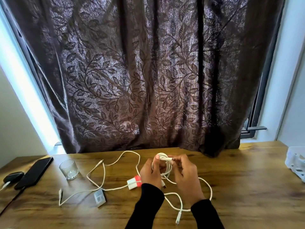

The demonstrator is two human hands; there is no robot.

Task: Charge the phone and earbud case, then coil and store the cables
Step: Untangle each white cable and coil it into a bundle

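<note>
The left hand (151,172) grips a coil of white cable (165,164) above the wooden table (247,187), while the right hand (185,172) pinches the cable's plug end at the coil's top. A red and white charger (134,182) lies just beside the left wrist; its lettering is unreadable. The phone (33,172) and earbud case (13,176) lie far left

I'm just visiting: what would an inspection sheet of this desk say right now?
Surface: wooden table, bare grain showing.
Job's things: black phone and dark earbud case at far left, a white plug at the case.
Clutter: empty glass; red-and-white charger; small clear adapter; white basket at right edge.
Hands: left hand holds a white cable coil; right hand pinches its plug end.
Cables: loose white cables sprawl across the table.
Surroundings: brown leaf-patterned curtain over a window.
</note>
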